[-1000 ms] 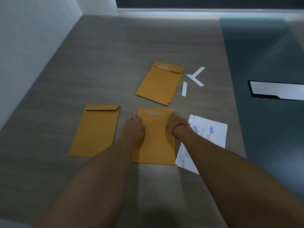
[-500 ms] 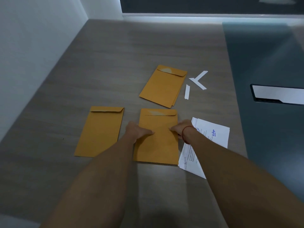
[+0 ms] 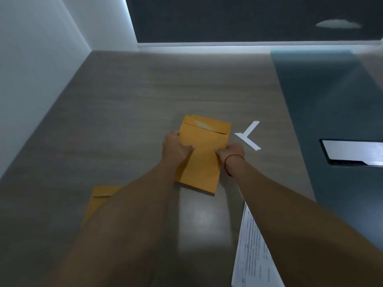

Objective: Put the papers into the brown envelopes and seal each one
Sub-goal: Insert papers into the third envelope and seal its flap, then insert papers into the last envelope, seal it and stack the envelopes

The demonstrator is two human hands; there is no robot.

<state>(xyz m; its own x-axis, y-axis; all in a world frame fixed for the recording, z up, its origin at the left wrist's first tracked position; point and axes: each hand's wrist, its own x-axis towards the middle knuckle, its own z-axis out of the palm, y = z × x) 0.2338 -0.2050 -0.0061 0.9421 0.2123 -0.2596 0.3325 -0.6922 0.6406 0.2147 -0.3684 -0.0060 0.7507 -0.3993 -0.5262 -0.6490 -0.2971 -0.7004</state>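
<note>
Now the left hand [image 3: 176,147] and right hand [image 3: 231,152] pinch a brown envelope [image 3: 205,162] by its side edges, thumbs on top. Papers [image 3: 253,247] lie beside the right forearm

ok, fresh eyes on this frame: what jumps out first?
The yellow-brown paper envelope at centre frame, gripped by the left hand on its left edge and the right hand on its right. Just right of it, two white paper strips lie in a V on the grey wood-grain table. A printed white sheet sits lower right; a second brown envelope shows lower left, partly behind the left arm.
</note>
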